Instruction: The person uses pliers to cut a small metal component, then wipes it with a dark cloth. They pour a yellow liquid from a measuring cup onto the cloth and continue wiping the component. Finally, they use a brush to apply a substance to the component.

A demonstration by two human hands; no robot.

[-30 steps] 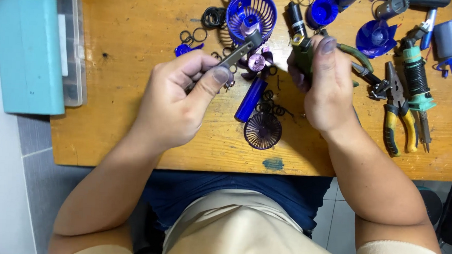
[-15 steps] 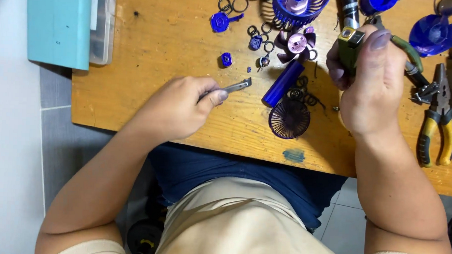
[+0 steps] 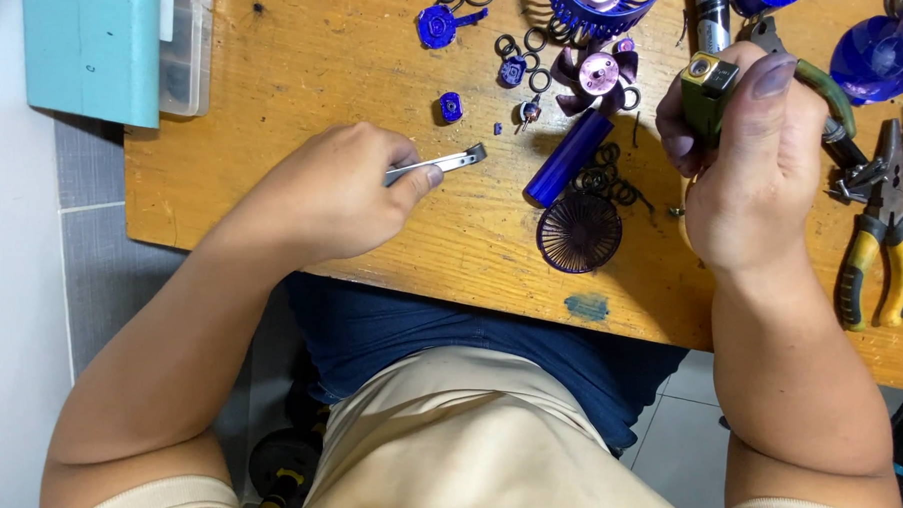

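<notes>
Silver tweezers [image 3: 437,166], small green block [image 3: 705,93]

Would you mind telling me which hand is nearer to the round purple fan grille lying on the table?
Right. The right hand is just up and right of the fan grille; the left hand, holding tweezers, is farther off.

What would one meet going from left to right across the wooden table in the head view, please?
Teal case → left hand → metal tweezers → blue cylinder → right hand → yellow-handled pliers.
</notes>
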